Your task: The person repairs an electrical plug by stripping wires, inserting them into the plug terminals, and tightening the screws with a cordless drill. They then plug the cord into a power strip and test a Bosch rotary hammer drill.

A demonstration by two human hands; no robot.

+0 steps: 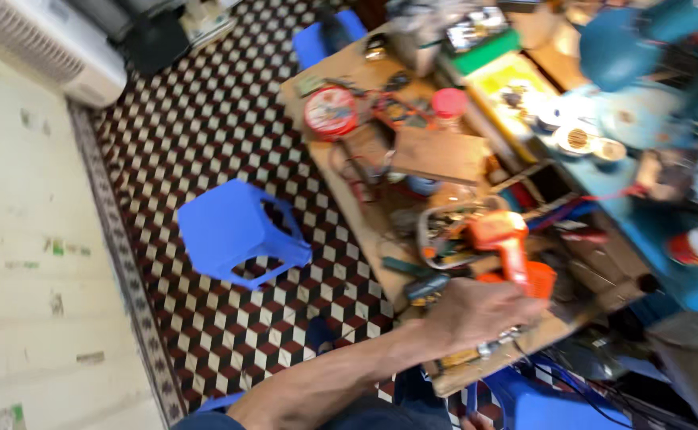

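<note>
My left hand [476,310] reaches over the near edge of a cluttered wooden workbench [349,199]. Its fingers are curled down around a small shiny metal part [499,344] at the bench edge; blur hides what the part is. Just beyond the knuckles lies an orange hand-held power tool [504,239] next to an orange plastic piece [540,279]. A dark-handled tool [425,285] lies to the left of the hand. My forearm [325,382] comes in from the bottom of the view. My right hand is not visible.
A blue plastic stool [233,231] stands on the checkered tile floor [205,119] left of the bench. A round red tin [331,111], a wooden board [438,155], a red-lidded jar [448,103] and tangled wires crowd the bench. A blue table [644,231] with more clutter is on the right.
</note>
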